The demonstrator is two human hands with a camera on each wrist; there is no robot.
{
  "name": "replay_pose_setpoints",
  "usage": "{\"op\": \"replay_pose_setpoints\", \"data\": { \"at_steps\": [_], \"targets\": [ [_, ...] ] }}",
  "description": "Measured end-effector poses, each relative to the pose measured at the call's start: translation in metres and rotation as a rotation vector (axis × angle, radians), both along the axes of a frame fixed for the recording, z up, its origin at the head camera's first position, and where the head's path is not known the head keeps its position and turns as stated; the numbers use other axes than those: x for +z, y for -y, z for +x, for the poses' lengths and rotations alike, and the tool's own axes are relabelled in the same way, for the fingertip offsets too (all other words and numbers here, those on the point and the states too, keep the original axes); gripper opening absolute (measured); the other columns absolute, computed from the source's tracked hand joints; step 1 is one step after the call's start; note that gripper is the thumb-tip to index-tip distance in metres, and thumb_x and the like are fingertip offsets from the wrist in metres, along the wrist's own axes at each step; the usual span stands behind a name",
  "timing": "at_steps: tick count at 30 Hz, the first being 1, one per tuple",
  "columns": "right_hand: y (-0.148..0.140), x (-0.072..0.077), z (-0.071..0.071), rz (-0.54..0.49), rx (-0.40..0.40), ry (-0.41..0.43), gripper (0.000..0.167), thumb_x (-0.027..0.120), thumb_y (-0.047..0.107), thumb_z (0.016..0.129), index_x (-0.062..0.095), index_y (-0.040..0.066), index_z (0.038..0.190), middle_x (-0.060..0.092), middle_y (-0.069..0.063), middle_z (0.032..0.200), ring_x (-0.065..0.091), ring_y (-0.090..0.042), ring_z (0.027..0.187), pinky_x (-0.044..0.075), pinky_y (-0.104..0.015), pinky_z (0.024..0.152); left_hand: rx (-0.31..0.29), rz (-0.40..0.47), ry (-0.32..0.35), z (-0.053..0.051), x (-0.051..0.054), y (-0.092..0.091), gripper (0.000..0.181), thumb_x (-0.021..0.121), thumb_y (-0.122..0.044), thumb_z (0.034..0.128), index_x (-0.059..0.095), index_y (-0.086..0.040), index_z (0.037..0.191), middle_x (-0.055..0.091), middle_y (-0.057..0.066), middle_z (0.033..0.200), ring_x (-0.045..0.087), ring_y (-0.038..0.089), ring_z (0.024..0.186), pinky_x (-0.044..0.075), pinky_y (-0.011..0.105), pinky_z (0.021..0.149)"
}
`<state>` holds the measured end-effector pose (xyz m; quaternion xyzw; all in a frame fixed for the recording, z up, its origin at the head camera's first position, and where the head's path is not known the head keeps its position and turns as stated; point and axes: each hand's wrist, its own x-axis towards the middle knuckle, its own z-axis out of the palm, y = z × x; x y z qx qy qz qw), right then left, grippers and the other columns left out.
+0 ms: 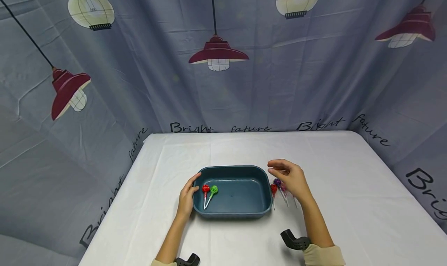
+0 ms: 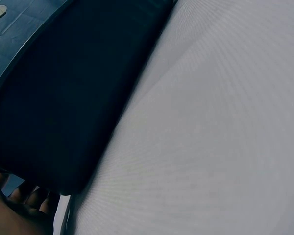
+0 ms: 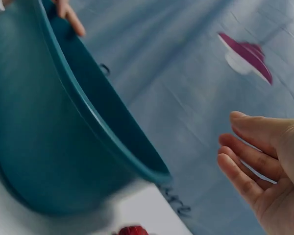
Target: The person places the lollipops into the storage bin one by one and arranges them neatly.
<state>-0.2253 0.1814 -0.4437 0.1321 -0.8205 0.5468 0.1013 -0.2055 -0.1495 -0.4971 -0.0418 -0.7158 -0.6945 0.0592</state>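
On the white tablecloth [image 1: 230, 242]: one dark teal tray [image 1: 232, 198], deep, round-cornered, long side facing the wearer.
Inside the tray, left end: two wrapped lollipops, side by side; inner red lollipop [image 1: 205, 188] nearest the left wall, green lollipop [image 1: 213, 189] to its right; heads towards the tray's far side, white sticks converging towards its near side.
Outside the tray, right end: small cluster of lollipops; outer red lollipop [image 1: 274, 189] just beside the wall, purple lollipop [image 1: 277, 181] next along, pink lollipop [image 1: 283, 186] farther from the tray and partly covered; exact number hidden by fingers.
Left hand [image 1: 186, 199]: at the tray's left end, holding the rim, thumb over the edge, fingers along the outside.
Right hand [image 1: 292, 178]: raised beside the tray's right end, above the lollipop cluster; fingers lightly bent, thumb apart from fingertips, moderate gap, nothing in grasp.
Wrist mounts: two, black; right mount [image 1: 296, 241] to the near right of the tray, left mount [image 1: 188, 260] to its near left.
Sleeves: beige, on the near side of the tray; right sleeve [image 1: 323, 255] the more visible.
Curtain [image 1: 157, 75]: grey-blue, beyond the tray; printed with dark red pendant lamps [image 1: 218, 50], pale bulbs [image 1: 91, 10] and black lettering [image 1: 191, 127].
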Motion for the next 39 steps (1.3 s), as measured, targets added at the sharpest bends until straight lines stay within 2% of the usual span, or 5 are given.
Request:
{"op": "replay_pose_setpoints", "data": {
  "at_steps": [7, 10, 16, 23, 39],
  "targets": [
    [-0.070, -0.108, -0.051, 0.015, -0.226, -0.033, 0.031, 0.065, 0.038, 0.083, 0.067, 0.024, 0.111, 0.065, 0.003, 0.103, 0.060, -0.009, 0.087, 0.047, -0.012, 0.072, -0.006, 0.007, -0.005, -0.001, -0.002, 0.001, 0.044, 0.038, 0.007, 0.0886, 0.048, 0.003, 0.132, 0.039, 0.015, 0.141, 0.025, 0.023, 0.135, 0.023, 0.010, 0.099],
    [-0.086, -0.121, -0.054, 0.017, -0.298, -0.009, 0.035, 0.066, 0.045, 0.081, 0.067, 0.025, 0.110, 0.065, 0.003, 0.103, 0.060, -0.010, 0.087, 0.046, -0.012, 0.071, -0.006, 0.005, -0.001, -0.001, -0.002, 0.001, 0.044, 0.038, 0.006, 0.0888, 0.048, 0.002, 0.132, 0.039, 0.015, 0.141, 0.025, 0.022, 0.135, 0.023, 0.010, 0.099],
    [-0.091, -0.107, -0.032, 0.016, -0.345, 0.056, 0.044, 0.064, 0.054, 0.078, 0.068, 0.022, 0.108, 0.066, 0.005, 0.098, 0.058, -0.005, 0.087, 0.044, -0.010, 0.070, -0.004, 0.000, -0.001, 0.000, -0.002, 0.001, 0.044, 0.038, 0.007, 0.0887, 0.048, 0.002, 0.132, 0.039, 0.015, 0.141, 0.025, 0.023, 0.135, 0.023, 0.010, 0.099],
    [-0.076, -0.063, -0.001, 0.125, -0.302, 0.237, 0.045, 0.064, 0.037, 0.085, 0.063, 0.006, 0.118, 0.066, -0.009, 0.103, 0.058, -0.009, 0.088, 0.042, -0.033, 0.075, 0.000, -0.012, -0.005, 0.000, -0.002, 0.001, 0.044, 0.038, 0.007, 0.0889, 0.048, 0.003, 0.132, 0.039, 0.016, 0.141, 0.025, 0.024, 0.135, 0.022, 0.016, 0.103],
    [-0.080, -0.085, -0.005, 0.196, -0.193, 0.261, 0.044, 0.065, 0.027, 0.086, 0.060, 0.000, 0.120, 0.064, -0.017, 0.108, 0.059, -0.028, 0.095, 0.042, -0.043, 0.086, 0.006, -0.016, -0.018, -0.001, -0.002, 0.000, 0.044, 0.039, 0.007, 0.0885, 0.048, 0.003, 0.131, 0.040, 0.016, 0.140, 0.026, 0.024, 0.134, 0.022, 0.015, 0.102]
  ]
}}
